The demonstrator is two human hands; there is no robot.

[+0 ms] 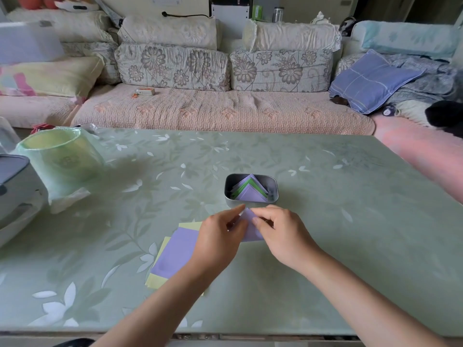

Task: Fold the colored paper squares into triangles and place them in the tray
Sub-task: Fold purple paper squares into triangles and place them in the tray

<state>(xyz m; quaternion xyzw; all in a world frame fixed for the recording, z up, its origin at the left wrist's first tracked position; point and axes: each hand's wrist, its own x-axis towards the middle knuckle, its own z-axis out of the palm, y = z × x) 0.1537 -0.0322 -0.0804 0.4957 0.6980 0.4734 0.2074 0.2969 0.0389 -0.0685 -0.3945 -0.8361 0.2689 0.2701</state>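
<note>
The green table fills the lower frame. Your stack of paper squares, purple over yellow, lies lower left of centre, and the tray at centre already holds purple and green triangles. Just below it, your left hand and right hand both pinch a purple sheet with curled fingers, apparently mid-fold. Next, I'd say, match the corners and press the crease.

Both arms are bare, with skin showing from the wrist to the picture's lower edge: the left forearm toward 7 o'clock, the right forearm toward 5 o'clock. Each ends in a bare hand, the left grip and the right grip, with short fingernails.
</note>
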